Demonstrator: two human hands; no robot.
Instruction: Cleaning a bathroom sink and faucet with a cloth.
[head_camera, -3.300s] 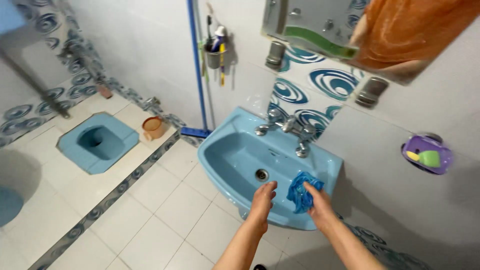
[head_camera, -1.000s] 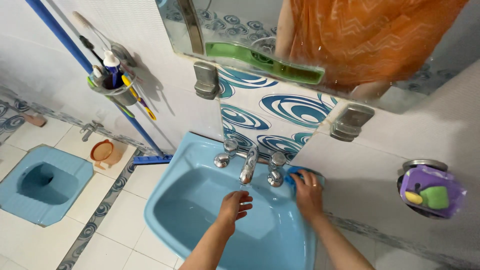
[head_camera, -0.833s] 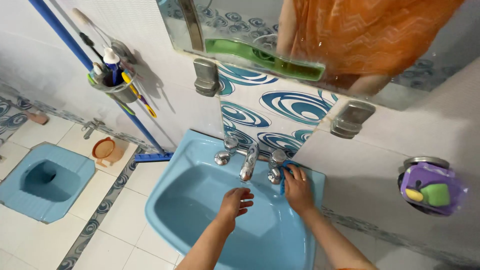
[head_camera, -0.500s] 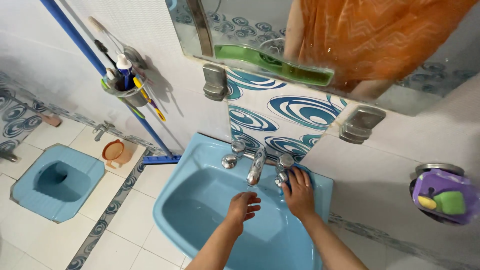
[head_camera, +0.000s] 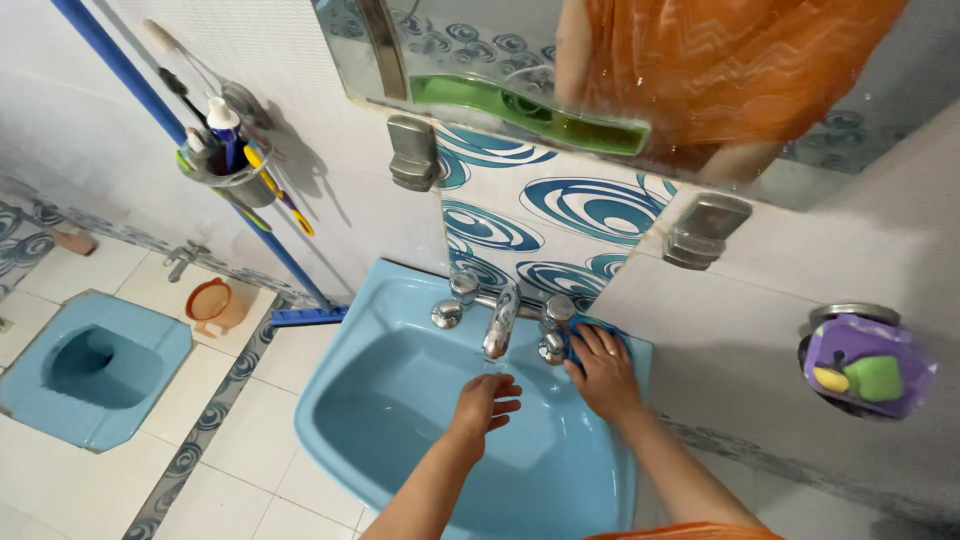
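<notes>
Fingers of the right hand (head_camera: 600, 370) press a blue cloth (head_camera: 590, 330) flat against the back ledge of the blue basin (head_camera: 400, 430), just beside the right tap knob (head_camera: 555, 318), at about one o'clock from the spout (head_camera: 498, 325). The cloth looks soft, limp and probably wet, so it should bunch easily; gathering it in the palm would grip better than pinching an edge. The left hand (head_camera: 485, 400) holds nothing, its fingers loosely curled under the spout at six o'clock. A purple soap holder (head_camera: 865, 365) hangs at three o'clock.
</notes>
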